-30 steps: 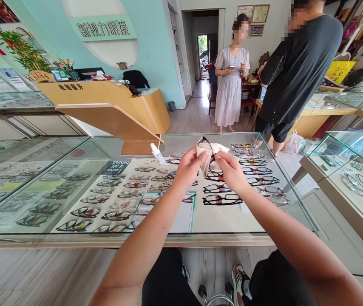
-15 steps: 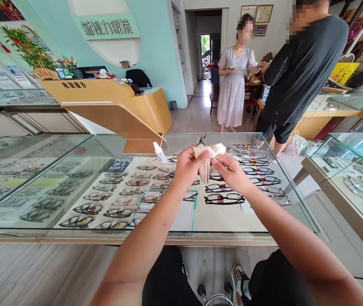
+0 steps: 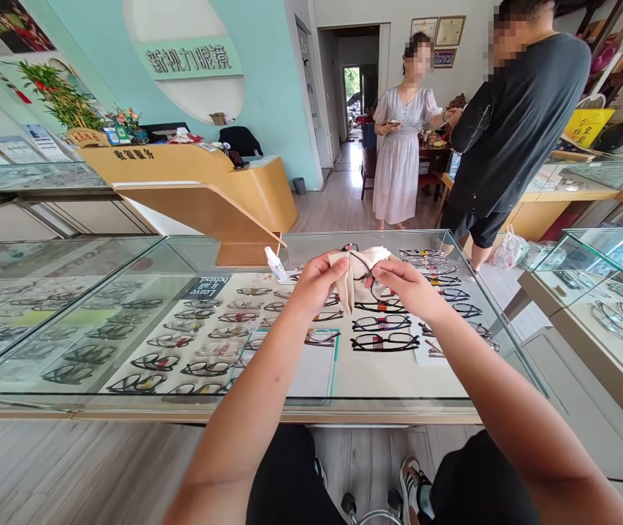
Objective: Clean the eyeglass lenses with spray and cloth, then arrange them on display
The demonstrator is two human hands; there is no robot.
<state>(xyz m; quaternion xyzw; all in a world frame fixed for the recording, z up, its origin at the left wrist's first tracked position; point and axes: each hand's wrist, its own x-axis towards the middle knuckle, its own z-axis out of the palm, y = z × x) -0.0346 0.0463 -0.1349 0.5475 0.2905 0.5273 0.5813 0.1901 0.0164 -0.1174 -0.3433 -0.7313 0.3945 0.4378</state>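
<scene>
Above the glass counter I hold a pair of dark-framed eyeglasses and a cream cleaning cloth between my hands. My left hand is closed on the cloth, thumb on top, beside one end of the glasses. With thumb and fingers, my right hand pinches the glasses at their other side; the cloth spreads behind the frame there. Part of the glasses is hidden by the fingers and the cloth. A white spray bottle stands on the counter to the left of my left hand.
Rows of eyeglasses lie inside the glass display counter. Another display case stands to the right. Two people stand beyond the counter, and a wooden reception desk is at the back left.
The glasses, mostly wrapped in the cloth before, now show in front of it. My right hand has moved slightly right, and the cloth is spread wider.
</scene>
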